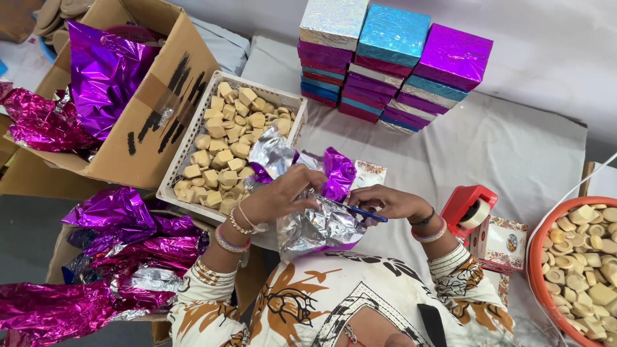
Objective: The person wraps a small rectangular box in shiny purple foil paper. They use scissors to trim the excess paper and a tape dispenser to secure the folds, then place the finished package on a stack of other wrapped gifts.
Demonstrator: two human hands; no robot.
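Foil sheet (321, 225) between both hands, table-edge.

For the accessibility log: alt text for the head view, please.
Two hands work crinkled silver-and-purple foil: the left hand grips its top, the right hand holds a blue pen. Behind are a white crate of tan blocks and stacked shiny gift boxes.

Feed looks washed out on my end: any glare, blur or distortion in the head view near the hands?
Head view: glare flares off the crinkled foil between the left hand and right hand; stacked boxes glitter too; focus stays sharp on the tray of tan blocks; wide-angle bending shows at the edges; light soft, shadows faint.
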